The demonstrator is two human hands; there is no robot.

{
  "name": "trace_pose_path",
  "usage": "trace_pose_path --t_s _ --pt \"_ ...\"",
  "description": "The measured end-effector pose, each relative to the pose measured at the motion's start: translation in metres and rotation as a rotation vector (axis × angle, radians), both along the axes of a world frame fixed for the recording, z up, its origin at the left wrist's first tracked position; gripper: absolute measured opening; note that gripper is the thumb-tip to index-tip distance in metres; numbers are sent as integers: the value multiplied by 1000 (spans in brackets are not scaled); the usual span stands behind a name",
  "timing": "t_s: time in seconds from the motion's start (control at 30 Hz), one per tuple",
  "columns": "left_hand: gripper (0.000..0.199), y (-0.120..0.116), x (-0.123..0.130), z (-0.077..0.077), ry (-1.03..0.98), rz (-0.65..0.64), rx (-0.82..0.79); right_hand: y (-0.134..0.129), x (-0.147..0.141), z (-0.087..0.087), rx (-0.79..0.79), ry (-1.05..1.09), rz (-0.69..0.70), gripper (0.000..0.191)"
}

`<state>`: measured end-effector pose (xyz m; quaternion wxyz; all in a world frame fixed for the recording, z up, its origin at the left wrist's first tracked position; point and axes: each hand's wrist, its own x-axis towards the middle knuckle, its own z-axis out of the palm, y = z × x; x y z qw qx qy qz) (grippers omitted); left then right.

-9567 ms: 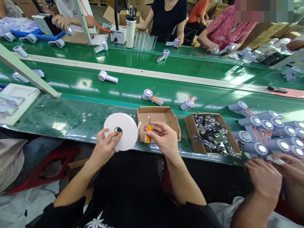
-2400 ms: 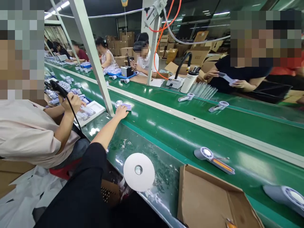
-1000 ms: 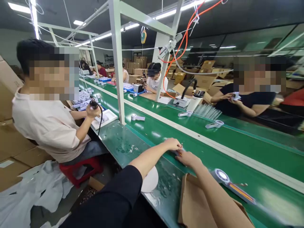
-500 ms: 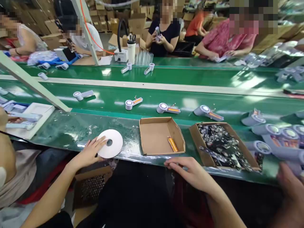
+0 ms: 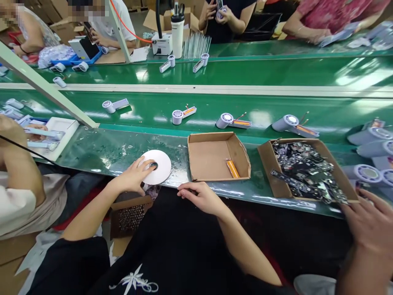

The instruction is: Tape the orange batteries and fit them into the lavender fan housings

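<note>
A flat white roll [image 5: 162, 167], like a reel of tape or labels, lies at the near edge of the green work surface. My left hand [image 5: 132, 177] grips its left side, fingertips at the centre hole and thumb by the near edge. My right hand [image 5: 202, 197] is just off the table edge, right of the roll, with thumb and fingers pinched together; whatever they hold, if anything, is hidden. Beyond it stands a shallow cardboard tray [image 5: 207, 157] with one orange cylindrical battery [image 5: 232, 168] in its right part.
At right, a cardboard box [image 5: 266, 164] holds many small circuit boards [image 5: 302, 168]; another person's hand [image 5: 370, 217] is at its near corner. Lavender handheld-fan bodies [image 5: 226, 120] lie along the green belt [image 5: 147, 119]. A slanted post [image 5: 58, 90] rises at left. Co-workers sit opposite.
My left fingers have moved from flat on the roll into its centre hole. My right hand has moved left, towards the roll. The other person's hand has reached the circuit-board box. The view has tilted down.
</note>
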<state>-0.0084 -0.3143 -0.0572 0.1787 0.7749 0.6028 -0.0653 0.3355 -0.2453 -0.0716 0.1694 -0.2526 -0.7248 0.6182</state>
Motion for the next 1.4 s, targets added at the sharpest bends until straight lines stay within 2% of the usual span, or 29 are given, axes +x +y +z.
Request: trace_pose_path --t_s 0.07,0.13,0.2,0.27,0.3,0.33,0.4,0.5,0.53,0.6,0.67,0.73,0.77,0.8,0.87,0.93,1.0,1.07,1.13,1.27,1.4 --pt "87 3 -9 9 -53 -47 19 -4 14 -13 -50 -42 -34 36" --pt "66 3 -8 21 -82 -55 109 -9 23 -24 -116 -70 -76 40" --pt "57 0 8 31 -94 -6 294 -17 22 -29 -187 -55 -116 48" --pt "58 -6 33 35 -131 34 505 -28 9 -28 -217 -5 -122 59" --pt "58 -8 45 35 -159 35 585 -35 -1 -26 -216 25 -109 60" --pt "58 -10 55 33 -188 22 639 -41 -13 -24 -205 49 -89 54" --pt "56 -11 64 27 -226 -14 698 -52 -39 -22 -160 63 -32 32" --pt "59 -7 54 16 -267 22 786 -59 -63 -25 2 -58 67 39" --pt "60 -7 47 13 -282 65 817 -55 -64 -24 75 -123 110 34" --pt "60 -10 33 10 -294 160 879 -37 -49 -15 193 -211 154 18" --pt "59 -17 22 9 -277 230 918 -4 -19 3 294 -244 74 30" --pt "59 -23 16 8 -267 275 918 39 16 23 467 -356 -168 28" --pt "61 -25 15 7 -272 288 899 61 32 30 572 -503 -296 29" --pt "63 -25 16 5 -282 293 875 82 46 35 649 -678 -368 29" --pt "67 -24 19 -2 -298 271 834 116 63 37 729 -991 -376 27" --pt "69 -20 25 -8 -306 229 795 135 67 30 760 -1139 -273 23" --pt "68 -16 32 -13 -312 196 758 142 64 21 799 -1151 -190 19" --pt "68 -14 38 -15 -321 187 730 143 63 14 838 -1107 -164 22" --pt "66 -14 42 -15 -330 184 716 142 68 12 832 -1018 -185 29" --pt "60 -18 41 -14 -337 183 684 144 86 10 764 -860 -314 36" --pt "57 -19 39 -16 -337 201 659 142 90 6 872 -916 -231 32"
